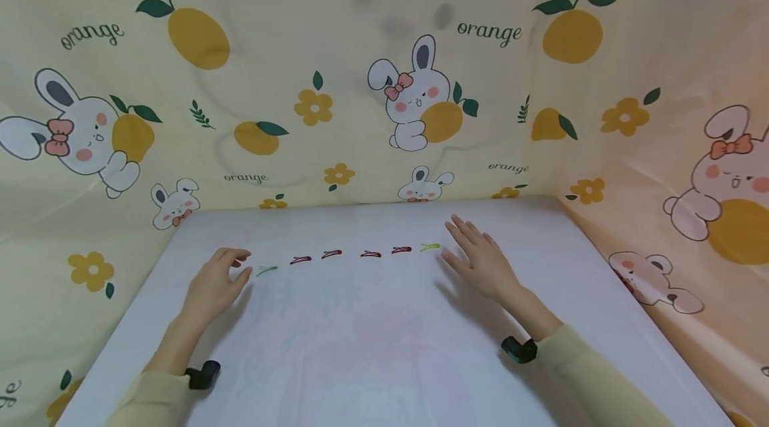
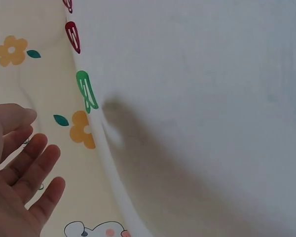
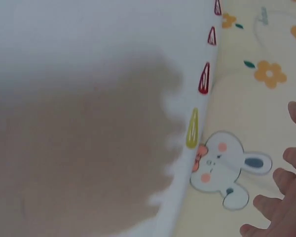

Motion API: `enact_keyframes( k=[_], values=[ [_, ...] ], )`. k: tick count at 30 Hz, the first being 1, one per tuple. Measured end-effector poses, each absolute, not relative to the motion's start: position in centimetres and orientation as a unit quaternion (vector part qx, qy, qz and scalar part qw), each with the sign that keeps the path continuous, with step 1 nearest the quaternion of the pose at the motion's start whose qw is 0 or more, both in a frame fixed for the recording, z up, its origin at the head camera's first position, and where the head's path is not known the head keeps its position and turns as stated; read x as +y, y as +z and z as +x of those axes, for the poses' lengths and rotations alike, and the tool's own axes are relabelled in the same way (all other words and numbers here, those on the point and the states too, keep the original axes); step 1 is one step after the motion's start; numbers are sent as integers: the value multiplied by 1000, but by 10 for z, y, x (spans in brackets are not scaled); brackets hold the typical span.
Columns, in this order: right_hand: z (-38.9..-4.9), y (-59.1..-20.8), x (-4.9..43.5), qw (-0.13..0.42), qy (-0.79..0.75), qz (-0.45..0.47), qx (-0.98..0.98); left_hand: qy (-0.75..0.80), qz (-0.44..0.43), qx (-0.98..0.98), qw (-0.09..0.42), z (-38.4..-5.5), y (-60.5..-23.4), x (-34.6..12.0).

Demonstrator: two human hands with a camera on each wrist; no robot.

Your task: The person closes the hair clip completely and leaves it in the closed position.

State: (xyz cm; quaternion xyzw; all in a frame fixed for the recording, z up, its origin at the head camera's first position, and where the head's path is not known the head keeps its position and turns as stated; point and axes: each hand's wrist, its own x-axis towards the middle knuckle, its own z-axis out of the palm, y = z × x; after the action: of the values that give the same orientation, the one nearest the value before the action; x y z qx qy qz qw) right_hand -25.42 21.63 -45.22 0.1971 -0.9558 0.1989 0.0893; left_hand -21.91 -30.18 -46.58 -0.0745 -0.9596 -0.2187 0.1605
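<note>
A row of snap hair clips runs across the far part of the white table. At its left end lies a green hair clip, and at its right end a yellow hair clip. Between them are several dark red hair clips. My left hand hovers just left of the green clip, fingers loosely bent and holding nothing. Beside the yellow clip, my right hand is held with its fingers spread and nothing in it. Both wrist views show the clips lying apart from the fingers.
The white table stretches toward me, with shadows of both arms on it. A cloth printed with rabbits and oranges hangs behind and at the sides. A dark band with a small device sits on each wrist.
</note>
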Motion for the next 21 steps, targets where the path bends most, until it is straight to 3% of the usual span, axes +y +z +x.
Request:
enact_keyframes(
  k=[21],
  values=[
    [-254,-446,157,57,188,299,-934,-268,-69,-961,15,-242,-474,-308]
  ],
)
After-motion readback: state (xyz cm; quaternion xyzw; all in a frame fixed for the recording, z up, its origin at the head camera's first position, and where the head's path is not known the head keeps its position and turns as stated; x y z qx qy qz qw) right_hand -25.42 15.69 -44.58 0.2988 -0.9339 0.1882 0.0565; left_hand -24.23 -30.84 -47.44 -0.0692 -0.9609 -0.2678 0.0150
